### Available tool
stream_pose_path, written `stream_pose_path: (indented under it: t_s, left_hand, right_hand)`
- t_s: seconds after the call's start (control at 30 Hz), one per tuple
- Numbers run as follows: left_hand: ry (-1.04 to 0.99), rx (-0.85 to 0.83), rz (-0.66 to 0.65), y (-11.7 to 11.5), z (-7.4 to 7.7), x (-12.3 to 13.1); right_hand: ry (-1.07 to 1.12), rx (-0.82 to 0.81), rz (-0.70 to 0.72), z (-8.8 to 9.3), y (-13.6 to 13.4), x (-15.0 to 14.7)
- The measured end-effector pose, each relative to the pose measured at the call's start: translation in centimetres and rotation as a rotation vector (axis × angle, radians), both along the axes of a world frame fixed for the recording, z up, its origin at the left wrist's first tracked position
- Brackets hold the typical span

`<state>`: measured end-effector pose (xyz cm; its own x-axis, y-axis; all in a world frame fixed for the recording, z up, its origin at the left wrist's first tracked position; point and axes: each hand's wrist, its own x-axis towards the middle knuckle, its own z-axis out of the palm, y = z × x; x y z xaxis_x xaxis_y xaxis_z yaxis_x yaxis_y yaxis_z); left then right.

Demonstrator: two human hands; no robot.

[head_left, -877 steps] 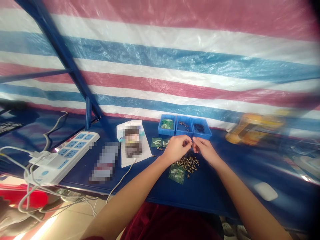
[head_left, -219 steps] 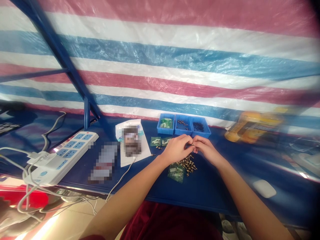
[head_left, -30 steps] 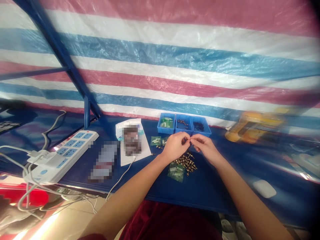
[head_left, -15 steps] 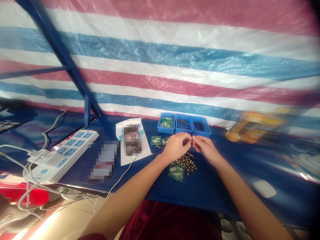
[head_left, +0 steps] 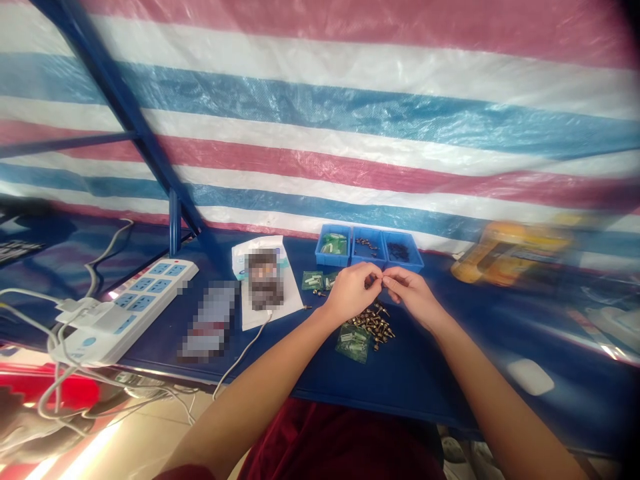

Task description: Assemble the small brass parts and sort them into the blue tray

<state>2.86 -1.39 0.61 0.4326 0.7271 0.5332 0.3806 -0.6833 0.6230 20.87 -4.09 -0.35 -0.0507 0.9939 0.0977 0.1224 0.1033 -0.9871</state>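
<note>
Your left hand (head_left: 353,291) and right hand (head_left: 413,300) met just above the centre of the blue table top (head_left: 440,380), their fingertips (head_left: 374,272) pressed together in a pinch on a tiny metal part (head_left: 381,281), too small to make out in detail. Directly below your hands lay a loose heap of brass-coloured screw fittings (head_left: 373,325), with a small green plastic bag (head_left: 353,344) at its lower left edge. Ahead of your hands stood a blue three-compartment tray (head_left: 369,248): green bags (head_left: 333,245) in the left compartment, small brass parts (head_left: 367,246) in the middle, dark parts (head_left: 397,252) on the right. Two more green bags (head_left: 316,280) lay just below the tray's left end. A white power strip (head_left: 125,313) sat at lower left, and a striped tarpaulin (head_left: 320,113) filled the upper frame.
</note>
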Motion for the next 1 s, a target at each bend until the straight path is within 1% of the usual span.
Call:
stream_pose_path:
  t_s: [0.2,0.37,0.7,0.9,1.0]
  left_hand:
    - [-0.007,-0.012,-0.011,-0.04,-0.01,-0.02]
    - [-0.027,-0.021,-0.004,-0.03,0.11,-0.02]
    - [-0.039,-0.007,-0.032,-0.05,0.0,0.14]
    - [-0.039,-0.005,-0.047,-0.05,-0.08,0.08]
    - [-0.039,-0.004,-0.05,-0.06,-0.04,0.05]
  right_hand:
    - [0.014,-0.002,0.001,0.19,-0.16,-0.18]
    - [0.011,0.003,0.018,-0.05,-0.09,-0.16]
    - [0.088,-0.025,0.034,-0.45,0.14,-0.13]
    - [0.043,-0.069,-0.001,-0.19,0.0,-0.41]
    - [0.048,-0.044,-0.006,-0.31,-0.01,-0.38]
